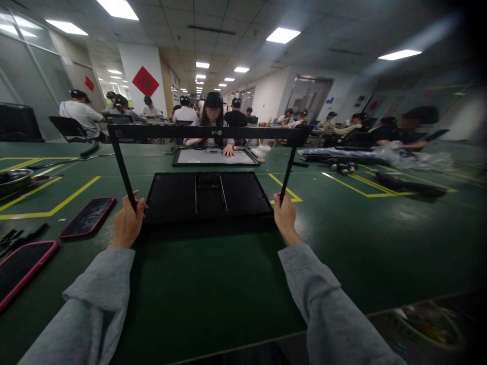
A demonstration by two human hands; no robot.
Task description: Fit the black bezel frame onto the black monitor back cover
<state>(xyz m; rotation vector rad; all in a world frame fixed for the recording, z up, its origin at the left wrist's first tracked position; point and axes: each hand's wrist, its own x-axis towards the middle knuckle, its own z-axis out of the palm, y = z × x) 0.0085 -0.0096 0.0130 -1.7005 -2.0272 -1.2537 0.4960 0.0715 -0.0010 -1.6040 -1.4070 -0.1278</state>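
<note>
A thin black monitor bezel [163, 132] with an LG logo on its long bar is held up, tilted, in front of me. My left hand [128, 219] is closed round its left side bar, and my right hand [286, 215] grips the right one. I cannot make out the bezel's near side against the dark parts behind it. Between my hands a black monitor back cover [171, 197] lies on the green table [213, 294]. A thin metal bracket [224, 196] stands out in its middle.
Across the table, a co-worker's hand [229, 149] rests on a grey display panel [209, 156]. Two red-edged phones [88, 217] lie at left, near a metal bowl [15, 177]. Plastic wrapping [411, 156] and a black tool [409, 183] are at right. Yellow tape marks the tabletop.
</note>
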